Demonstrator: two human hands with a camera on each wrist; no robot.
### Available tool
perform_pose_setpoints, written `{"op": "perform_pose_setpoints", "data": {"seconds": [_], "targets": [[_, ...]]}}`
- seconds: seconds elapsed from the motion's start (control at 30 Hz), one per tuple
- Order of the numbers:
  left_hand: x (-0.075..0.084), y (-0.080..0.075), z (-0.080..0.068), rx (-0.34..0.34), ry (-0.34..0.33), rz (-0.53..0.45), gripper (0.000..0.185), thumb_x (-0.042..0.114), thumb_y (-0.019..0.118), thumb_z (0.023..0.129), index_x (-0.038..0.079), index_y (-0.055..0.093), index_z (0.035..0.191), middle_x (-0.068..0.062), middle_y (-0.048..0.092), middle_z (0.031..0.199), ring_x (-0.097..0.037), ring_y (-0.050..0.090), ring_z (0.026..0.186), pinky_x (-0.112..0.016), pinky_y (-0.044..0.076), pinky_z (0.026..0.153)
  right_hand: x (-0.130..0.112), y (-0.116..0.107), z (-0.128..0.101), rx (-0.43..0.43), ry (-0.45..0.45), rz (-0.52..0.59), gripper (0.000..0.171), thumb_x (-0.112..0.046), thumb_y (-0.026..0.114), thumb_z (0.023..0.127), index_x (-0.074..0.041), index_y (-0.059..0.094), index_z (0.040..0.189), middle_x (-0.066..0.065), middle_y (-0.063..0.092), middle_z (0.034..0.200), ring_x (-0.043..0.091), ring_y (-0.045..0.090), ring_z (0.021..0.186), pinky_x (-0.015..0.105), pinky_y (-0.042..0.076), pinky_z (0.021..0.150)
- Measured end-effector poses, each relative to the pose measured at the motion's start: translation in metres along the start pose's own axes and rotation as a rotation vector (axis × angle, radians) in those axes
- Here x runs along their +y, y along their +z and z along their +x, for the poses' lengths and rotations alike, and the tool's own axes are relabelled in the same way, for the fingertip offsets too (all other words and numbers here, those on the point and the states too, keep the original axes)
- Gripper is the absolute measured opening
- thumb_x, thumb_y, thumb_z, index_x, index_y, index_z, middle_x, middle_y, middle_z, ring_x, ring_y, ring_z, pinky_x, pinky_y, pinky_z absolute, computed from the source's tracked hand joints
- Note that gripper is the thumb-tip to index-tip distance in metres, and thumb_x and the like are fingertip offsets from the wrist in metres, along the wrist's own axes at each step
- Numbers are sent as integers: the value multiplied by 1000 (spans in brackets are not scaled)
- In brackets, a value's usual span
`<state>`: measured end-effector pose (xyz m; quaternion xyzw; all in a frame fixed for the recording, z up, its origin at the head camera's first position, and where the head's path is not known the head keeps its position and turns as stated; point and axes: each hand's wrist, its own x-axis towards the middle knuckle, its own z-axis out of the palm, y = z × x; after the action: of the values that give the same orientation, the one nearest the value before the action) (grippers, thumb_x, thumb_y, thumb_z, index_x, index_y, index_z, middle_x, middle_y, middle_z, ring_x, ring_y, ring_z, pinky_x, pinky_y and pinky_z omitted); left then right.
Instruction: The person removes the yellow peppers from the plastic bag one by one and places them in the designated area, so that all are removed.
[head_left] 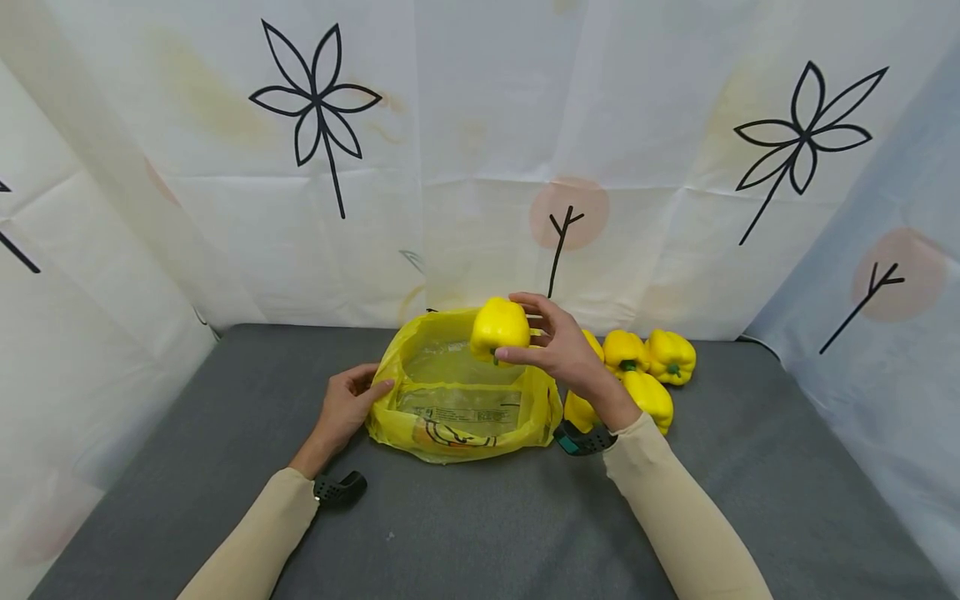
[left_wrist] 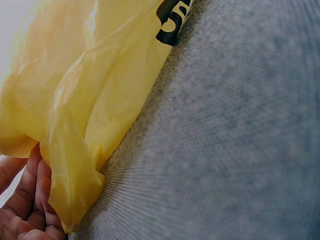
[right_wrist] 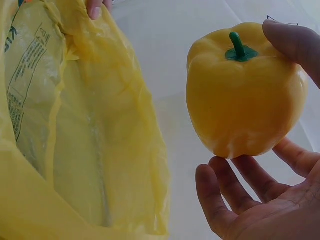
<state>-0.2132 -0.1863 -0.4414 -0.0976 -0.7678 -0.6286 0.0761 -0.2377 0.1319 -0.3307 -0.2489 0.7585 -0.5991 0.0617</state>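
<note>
Pepper point(head_left: 499, 327) in right hand point(head_left: 558, 350), stem seemingly downward, over bag point(head_left: 461, 417).

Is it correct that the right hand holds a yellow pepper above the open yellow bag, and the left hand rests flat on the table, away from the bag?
Not quite. The right hand does hold the pepper above the open bag, but the left hand is not away from it: it grips the bag's left edge. The head view shows this, and the left wrist view shows the plastic in its fingers.

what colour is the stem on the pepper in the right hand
Green, on a yellow pepper; the stem shows best in the right wrist view.
</note>
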Motion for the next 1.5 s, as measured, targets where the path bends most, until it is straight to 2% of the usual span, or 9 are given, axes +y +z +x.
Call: {"op": "perform_pose_setpoints", "data": {"seconds": [0.07, 0.3, 0.47, 0.7, 0.87, 1.1, 1.5], "targets": [[0, 0, 0, 0, 0, 1, 32, 8, 64, 89, -6, 61, 117, -25, 61, 103, -17, 59, 80, -23, 52, 64, -2, 0, -2, 0, -3, 8, 71, -11, 73, 81, -10, 36, 142, 15, 39, 137, 32, 49, 114, 44, 48, 86], [1, 0, 0, -1, 3, 1, 32, 8, 63, 89, -7, 60, 118, -25, 61, 103, -17, 59, 80, -23, 52, 64, 20, -7, -1, 14, -1, 25, 72, -17, 76, 80, -16, 38, 141, 7, 41, 136, 27, 51, 111, 42, 48, 86], [1, 0, 0, -1, 4, -1, 32, 8, 63, 89, -7, 60, 118, -26, 61, 103, -17, 60, 79, -23, 52, 64, 27, -10, -4, 21, 1, 26, 73, -22, 77, 79, -18, 38, 141, 6, 42, 135, 28, 52, 111, 43, 48, 87], [1, 0, 0, 0, 1, 6, 32, 9, 64, 89, -7, 61, 118, -25, 61, 102, -16, 59, 79, -23, 52, 63, 27, -13, -9, 39, 27, 28, 70, -19, 76, 79, -25, 40, 139, 6, 41, 136, 27, 50, 114, 42, 48, 87], [2, 0, 0, 1, 1, 6, 32, 9, 64, 89, -7, 61, 118, -26, 61, 101, -15, 59, 78, -23, 52, 63, 27, -15, -13, 44, 35, 27, 72, -17, 76, 80, -21, 38, 142, 6, 39, 138, 28, 48, 116, 44, 47, 88], [0, 0, 0, 4, -1, 2, 32, 9, 64, 89, -7, 61, 117, -25, 61, 102, -14, 59, 78, -23, 52, 63, 27, -20, -19, 62, 44, 9, 72, -21, 76, 79, -28, 39, 140, 3, 39, 139, 25, 48, 117, 42, 49, 85], [0, -1, 0, -5, 8, 19, 33, 10, 64, 90, -6, 60, 118, -24, 61, 99, -15, 59, 76, -24, 52, 62, 26, -30, -27, 54, 47, 20, 71, -21, 75, 81, -27, 38, 141, 6, 40, 137, 29, 49, 114, 43, 49, 84]]}}
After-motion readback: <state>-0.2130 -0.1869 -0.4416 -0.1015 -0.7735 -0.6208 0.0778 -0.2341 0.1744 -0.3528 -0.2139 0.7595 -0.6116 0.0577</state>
